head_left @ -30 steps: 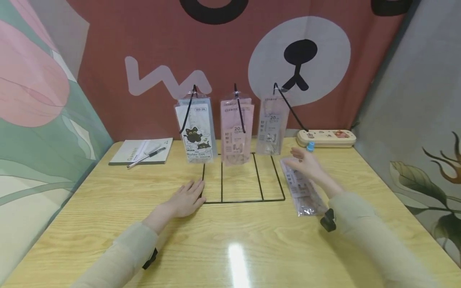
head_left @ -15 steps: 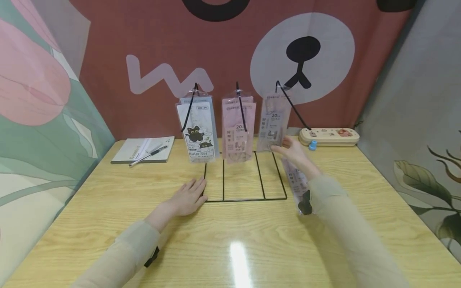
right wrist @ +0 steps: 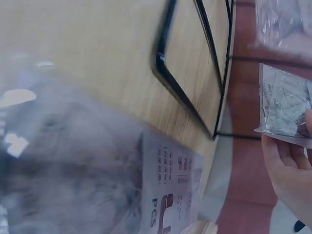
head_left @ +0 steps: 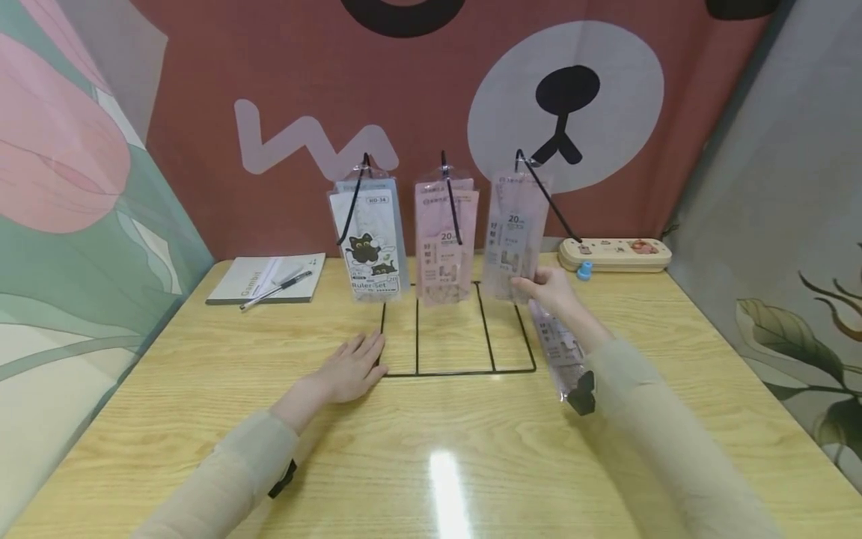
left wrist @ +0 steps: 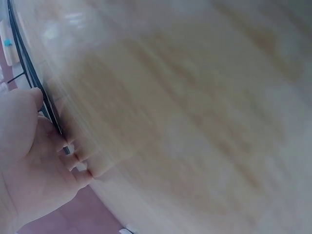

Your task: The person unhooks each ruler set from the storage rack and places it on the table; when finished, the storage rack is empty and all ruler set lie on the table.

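In the head view my right hand (head_left: 554, 290) pinches the lower right corner of a clear ruler-set packet (head_left: 510, 239) on the rack's right hook. In the right wrist view the packet's bottom (right wrist: 285, 105) shows, thumb in front and fingers behind. My left hand (head_left: 350, 370) lies flat on the table, its fingertips touching the left side of the black wire display rack (head_left: 458, 373). Pink ruler-set packets (head_left: 446, 254) hang on the middle hook, and a white packet with black cats (head_left: 369, 247) hangs in front of a blue one on the left hook.
Another ruler-set packet (head_left: 559, 348) lies on the table right of the rack, partly under my right forearm. Behind it are a cream pencil case (head_left: 616, 255) and a small blue object (head_left: 584, 270). A notebook (head_left: 232, 283) with a pen (head_left: 277, 290) on it lies at the left.
My right hand has moved left from above the lying packet and taken hold of the packet on the right hook, which now hangs slightly lower and nearer. The left hand stays put.
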Demonstrator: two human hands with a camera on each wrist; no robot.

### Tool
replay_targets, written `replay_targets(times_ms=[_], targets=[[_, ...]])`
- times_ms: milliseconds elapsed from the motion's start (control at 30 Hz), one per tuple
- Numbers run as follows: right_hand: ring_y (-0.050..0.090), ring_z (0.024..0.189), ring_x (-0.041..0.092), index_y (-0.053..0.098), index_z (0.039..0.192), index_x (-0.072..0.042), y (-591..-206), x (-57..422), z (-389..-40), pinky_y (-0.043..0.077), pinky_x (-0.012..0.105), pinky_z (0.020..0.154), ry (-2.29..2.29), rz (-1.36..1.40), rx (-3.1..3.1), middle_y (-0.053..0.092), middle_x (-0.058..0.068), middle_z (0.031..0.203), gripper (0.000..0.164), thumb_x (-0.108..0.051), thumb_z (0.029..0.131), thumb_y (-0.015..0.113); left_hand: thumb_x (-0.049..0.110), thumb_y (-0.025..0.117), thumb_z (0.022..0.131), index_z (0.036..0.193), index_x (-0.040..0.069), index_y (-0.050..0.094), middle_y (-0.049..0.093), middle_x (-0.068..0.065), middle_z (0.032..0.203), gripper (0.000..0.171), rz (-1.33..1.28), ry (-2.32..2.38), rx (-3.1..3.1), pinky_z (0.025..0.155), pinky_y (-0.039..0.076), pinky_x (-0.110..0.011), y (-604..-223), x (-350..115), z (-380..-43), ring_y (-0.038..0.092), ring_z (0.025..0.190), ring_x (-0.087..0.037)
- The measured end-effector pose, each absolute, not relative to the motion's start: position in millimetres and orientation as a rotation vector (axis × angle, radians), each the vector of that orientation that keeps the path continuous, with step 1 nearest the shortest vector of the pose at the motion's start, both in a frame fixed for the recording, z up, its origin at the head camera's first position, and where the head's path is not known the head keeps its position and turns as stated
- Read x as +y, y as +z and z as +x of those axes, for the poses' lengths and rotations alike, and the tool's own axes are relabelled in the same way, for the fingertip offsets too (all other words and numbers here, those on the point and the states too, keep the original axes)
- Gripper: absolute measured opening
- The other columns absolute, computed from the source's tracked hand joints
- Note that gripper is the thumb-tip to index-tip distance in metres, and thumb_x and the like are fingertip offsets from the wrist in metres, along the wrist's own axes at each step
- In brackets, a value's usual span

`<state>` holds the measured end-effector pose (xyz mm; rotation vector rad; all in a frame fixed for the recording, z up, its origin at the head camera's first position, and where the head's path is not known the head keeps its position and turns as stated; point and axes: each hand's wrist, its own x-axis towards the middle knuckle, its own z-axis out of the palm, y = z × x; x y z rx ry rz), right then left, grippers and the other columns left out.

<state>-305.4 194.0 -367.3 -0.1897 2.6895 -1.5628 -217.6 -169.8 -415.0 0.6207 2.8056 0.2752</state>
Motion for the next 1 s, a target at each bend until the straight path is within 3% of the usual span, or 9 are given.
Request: replay_targets(times_ms=[300,567,767,867,1000], targets=[[0.065,0.103,0.035,0.061,0.117,0.006,-362.4,199.6,-249.1,0.054,0.044,0.089,-1.525,-0.297,2.649,0.064,0.023,0.114,0.042,-0.027,0.091,0.063,0.035,0.03,0.103,0.149,-0.001,0.015,0.011,-0.018,0.157,0.061,0.65,0.273,2.816,0.115,0.013,-0.06,-413.7,-170.4,-217.1,0.012,0.143,-0.043],[0.07,0.095,0.021,0.061,0.115,0.007,-361.5,214.9,-195.7,0.057,0.031,0.081,-1.589,-0.278,2.535,0.066,0.022,0.112,0.041,-0.025,0.088,0.066,0.034,0.03,0.103,0.149,-0.002,0.015,0.011,-0.019,0.157,0.06,0.659,0.271,2.802,0.115,0.013,-0.059,-412.4,-169.5,-215.8,0.011,0.143,-0.043],[0.07,0.091,0.011,0.061,0.117,0.005,-359.4,230.6,-157.0,0.057,0.034,0.081,-1.556,-0.319,2.539,0.067,0.021,0.112,0.04,-0.021,0.087,0.067,0.034,0.03,0.103,0.15,0.0,0.014,0.01,-0.017,0.158,0.061,0.646,0.256,2.795,0.115,0.013,-0.059,-412.4,-168.2,-216.3,0.011,0.144,-0.042],[0.068,0.09,0.005,0.061,0.117,0.007,-359.6,239.4,-141.0,0.056,0.029,0.082,-1.544,-0.379,2.541,0.07,0.01,0.109,0.038,-0.017,0.088,0.066,0.035,0.03,0.103,0.15,0.0,0.014,0.01,-0.017,0.158,0.061,0.641,0.258,2.796,0.115,0.013,-0.059,-412.4,-167.9,-216.4,0.011,0.144,-0.042],[0.068,0.088,0.002,0.063,0.112,0.009,-361.6,254.8,-124.7,0.054,0.021,0.077,-1.534,-0.493,2.521,0.071,-0.013,0.102,0.031,-0.01,0.088,0.064,0.036,0.03,0.103,0.15,0.0,0.014,0.01,-0.017,0.158,0.061,0.641,0.253,2.8,0.115,0.013,-0.059,-412.7,-167.9,-216.8,0.011,0.144,-0.042]])
